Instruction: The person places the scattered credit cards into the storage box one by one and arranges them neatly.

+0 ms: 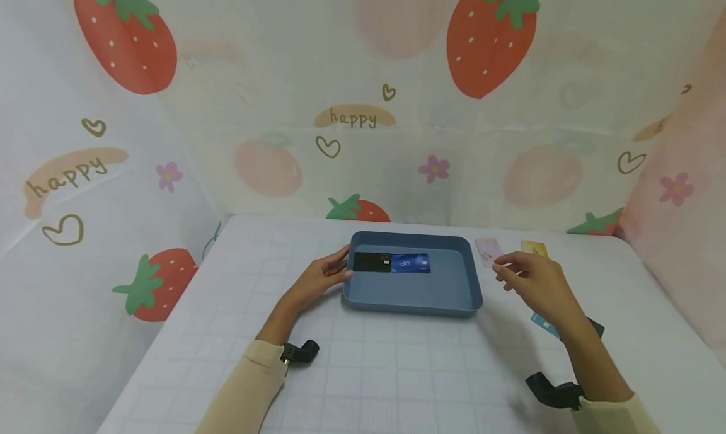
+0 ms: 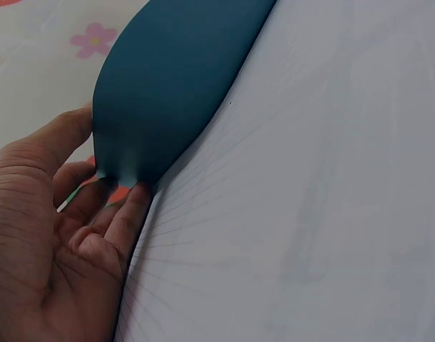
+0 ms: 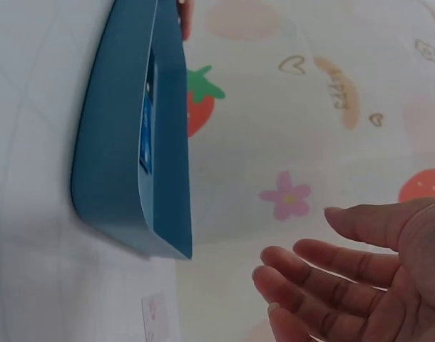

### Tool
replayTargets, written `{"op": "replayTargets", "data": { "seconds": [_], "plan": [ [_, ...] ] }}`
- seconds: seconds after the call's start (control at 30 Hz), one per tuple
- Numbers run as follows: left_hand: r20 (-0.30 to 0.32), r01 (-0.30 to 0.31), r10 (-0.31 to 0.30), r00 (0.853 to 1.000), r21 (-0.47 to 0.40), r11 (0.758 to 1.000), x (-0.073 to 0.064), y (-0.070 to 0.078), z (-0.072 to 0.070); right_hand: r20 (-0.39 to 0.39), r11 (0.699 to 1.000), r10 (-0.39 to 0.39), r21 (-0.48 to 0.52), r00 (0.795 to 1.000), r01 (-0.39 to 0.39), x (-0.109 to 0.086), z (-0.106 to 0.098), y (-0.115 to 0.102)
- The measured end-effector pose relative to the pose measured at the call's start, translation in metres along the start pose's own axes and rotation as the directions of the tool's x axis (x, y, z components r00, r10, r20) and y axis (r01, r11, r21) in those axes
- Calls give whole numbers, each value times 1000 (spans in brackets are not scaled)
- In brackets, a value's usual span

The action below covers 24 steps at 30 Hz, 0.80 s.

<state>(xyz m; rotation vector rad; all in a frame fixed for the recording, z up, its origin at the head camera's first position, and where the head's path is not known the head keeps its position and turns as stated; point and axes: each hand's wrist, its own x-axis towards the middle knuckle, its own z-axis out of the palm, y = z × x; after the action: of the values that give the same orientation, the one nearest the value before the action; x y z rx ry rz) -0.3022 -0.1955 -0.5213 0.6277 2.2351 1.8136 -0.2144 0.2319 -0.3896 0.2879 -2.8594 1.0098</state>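
Observation:
The blue tray [image 1: 416, 303] lies on the table, with a black card [image 1: 370, 262] and a blue card [image 1: 411, 263] side by side in it. My left hand [image 1: 319, 279] holds the tray's left end, thumb at the rim and fingers against the outer wall. To the right of the tray, my right hand [image 1: 535, 283] hovers over the table with loosely bent fingers and nothing between them. Beyond its fingertips lie a pale pink card [image 1: 489, 251] and a yellow card [image 1: 534, 248], partly covered by the hand in the head view.
A light blue card [image 1: 546, 326] and a dark card [image 1: 597, 326] show on either side of my right forearm, which partly hides them. The white table [image 1: 363, 371] ends at a strawberry-print curtain [image 1: 482, 131] behind and at the sides.

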Motion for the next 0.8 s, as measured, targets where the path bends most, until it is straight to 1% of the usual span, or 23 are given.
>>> {"op": "replayTargets", "data": {
  "seconds": [0.2, 0.37, 0.47, 0.63, 0.8],
  "plan": [
    [2, -1, 1, 1000, -3, 1000, 0, -1, 0, 29, 999, 23, -47, 999, -22, -7, -11, 15],
    [1, -8, 8, 1000, 1, 1000, -1, 0, 0, 79, 996, 62, -63, 995, -57, -8, -12, 28],
    [0, 0, 0, 1000, 5, 1000, -2, 1, 0, 100, 995, 83, -64, 992, -77, -8, -13, 35],
    [0, 8, -8, 1000, 0, 1000, -3, 1, 0, 123, 995, 83, -58, 989, -77, -9, -16, 44],
    [7, -2, 2, 1000, 1, 1000, -3, 1, -1, 126, 994, 82, -87, 989, -71, -8, -20, 52]
  ]
}}
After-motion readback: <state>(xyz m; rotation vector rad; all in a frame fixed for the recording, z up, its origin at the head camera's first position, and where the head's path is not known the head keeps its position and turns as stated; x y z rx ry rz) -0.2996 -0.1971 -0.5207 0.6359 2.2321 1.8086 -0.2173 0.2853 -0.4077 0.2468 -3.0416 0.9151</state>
